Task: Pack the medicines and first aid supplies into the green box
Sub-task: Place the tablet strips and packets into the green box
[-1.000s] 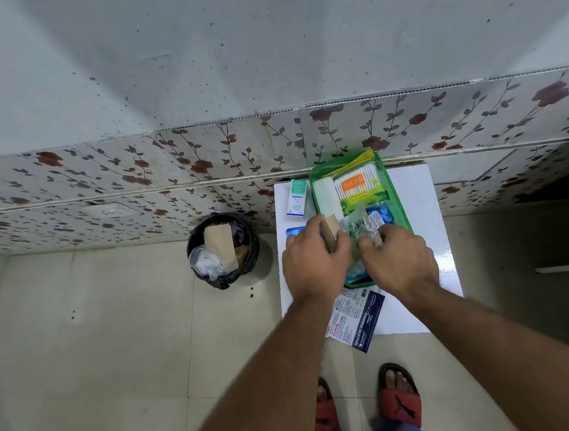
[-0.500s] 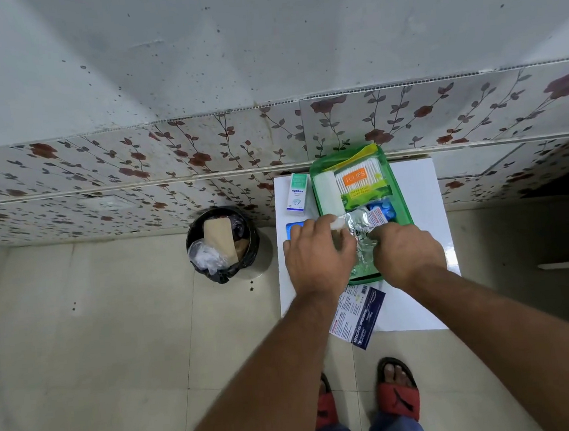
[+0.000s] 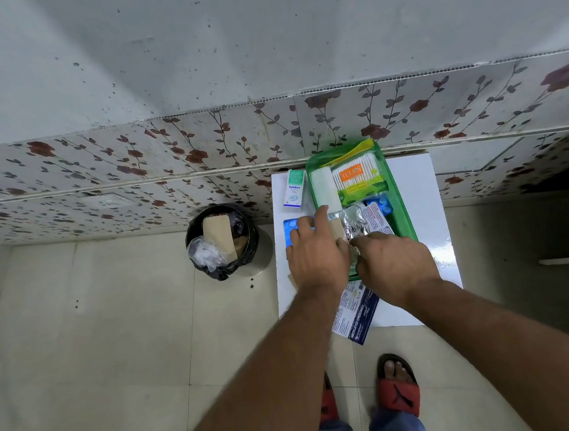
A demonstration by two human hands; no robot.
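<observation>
Head view: white tabletop (image 3: 414, 183) set against the floral tiled wall, green box (image 3: 403, 218) on its far half, far rim close to the wall. Box holds a white roll (image 3: 323, 186), cotton swab pack (image 3: 359, 178), blue blister strip (image 3: 380, 205) and silver foil strip (image 3: 356, 222). Left hand (image 3: 317, 257) lies over the box's left rim, fingers loosely spread, a tan piece under them; whether it is gripped, cannot tell. Right hand (image 3: 394, 264) covers the near rim, fingers pinching the foil strip's near end. Optibox carton (image 3: 295, 188) and another blue blister strip (image 3: 293, 230) lie left of the box. Dressings leaflet (image 3: 355, 315) overhangs the near tabletop edge. Bare tabletop right of the box. Black bin (image 3: 221, 241) on the floor, left.
</observation>
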